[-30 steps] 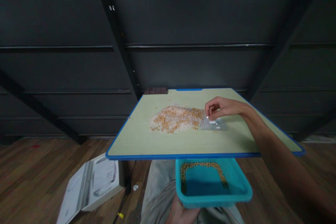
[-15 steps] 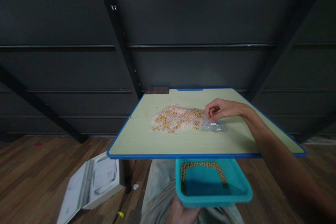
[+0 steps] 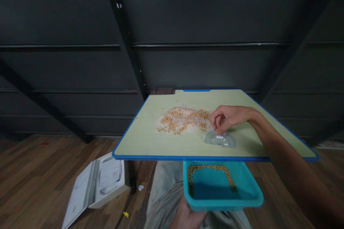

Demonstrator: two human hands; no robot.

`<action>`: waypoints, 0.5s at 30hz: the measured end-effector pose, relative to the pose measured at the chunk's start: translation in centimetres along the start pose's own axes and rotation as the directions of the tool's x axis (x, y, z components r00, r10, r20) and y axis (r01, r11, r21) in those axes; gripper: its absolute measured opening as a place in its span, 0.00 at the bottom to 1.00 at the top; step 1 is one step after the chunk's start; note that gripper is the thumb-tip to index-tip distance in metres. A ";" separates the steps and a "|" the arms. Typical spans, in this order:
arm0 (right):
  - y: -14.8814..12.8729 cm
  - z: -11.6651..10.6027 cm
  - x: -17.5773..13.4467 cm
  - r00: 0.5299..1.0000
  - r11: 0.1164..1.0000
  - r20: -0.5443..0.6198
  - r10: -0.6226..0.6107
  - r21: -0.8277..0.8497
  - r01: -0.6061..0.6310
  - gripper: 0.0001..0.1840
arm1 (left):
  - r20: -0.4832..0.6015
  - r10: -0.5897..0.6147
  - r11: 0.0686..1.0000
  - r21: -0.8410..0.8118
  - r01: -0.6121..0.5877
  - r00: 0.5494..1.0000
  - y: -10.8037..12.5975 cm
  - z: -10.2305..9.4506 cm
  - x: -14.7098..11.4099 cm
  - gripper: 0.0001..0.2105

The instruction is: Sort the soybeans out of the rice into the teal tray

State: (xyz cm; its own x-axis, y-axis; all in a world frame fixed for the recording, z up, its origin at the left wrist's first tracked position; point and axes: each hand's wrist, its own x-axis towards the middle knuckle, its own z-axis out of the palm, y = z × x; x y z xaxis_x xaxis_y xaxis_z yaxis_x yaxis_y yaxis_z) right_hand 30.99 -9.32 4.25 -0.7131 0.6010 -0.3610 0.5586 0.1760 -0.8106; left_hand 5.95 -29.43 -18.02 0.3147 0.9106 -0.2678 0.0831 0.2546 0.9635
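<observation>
My right hand (image 3: pixel 223 117) pinches the rounded top of a clear half-round protractor (image 3: pixel 221 140), which lies at a slant on the pale table (image 3: pixel 150 146). To the left of the hand spreads a heap of white grains like rice, mixed with round yellow beans (image 3: pixel 174 120). My left hand (image 3: pixel 189 214) grips the near underside of a turquoise tray (image 3: pixel 223 204), just below the table's front edge; its fingertips are hidden under the tray. Along the tray's left and far walls and partway down the right run beans (image 3: pixel 209 167).
On the wooden floor at left lies an opened white box (image 3: pixel 110 175), with a black cable (image 3: pixel 130 195) beside it. A blurred dark object (image 3: pixel 162 91) sits at the table's far left corner. Dark panels (image 3: pixel 209 68) stand behind. My legs (image 3: pixel 163 189) are beneath the table.
My right hand has drawn the protractor toward the table's front edge and turned it a little, away from the heap. The left hand still holds the tray.
</observation>
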 end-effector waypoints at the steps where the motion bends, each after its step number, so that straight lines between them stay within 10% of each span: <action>1: -0.2 0.3 0.1 1.000 1.000 0.030 0.003 0.005 -0.003 0.18 | -0.013 -0.007 1.000 -0.011 0.007 1.000 -0.5 0.1 0.3 0.36; 9: -1.5 1.8 0.8 0.994 0.999 0.105 -0.041 -0.019 0.043 0.16 | -0.050 -0.041 0.999 -0.025 0.039 0.998 -1.9 0.2 0.8 0.35; 15: -0.5 1.0 2.1 0.896 0.953 -0.328 -0.301 -0.144 0.267 0.11 | -0.052 -0.026 0.999 0.028 0.027 0.998 0.2 -0.2 -0.1 0.30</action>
State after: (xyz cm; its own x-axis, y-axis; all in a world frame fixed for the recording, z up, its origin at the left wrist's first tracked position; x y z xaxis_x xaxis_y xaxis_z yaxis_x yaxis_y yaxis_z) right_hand 28.83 -8.96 3.46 -0.6679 0.7408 0.0714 0.4027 0.4404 -0.8024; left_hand 5.70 -29.45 -17.83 0.2625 0.9196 -0.2923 0.1176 0.2702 0.9556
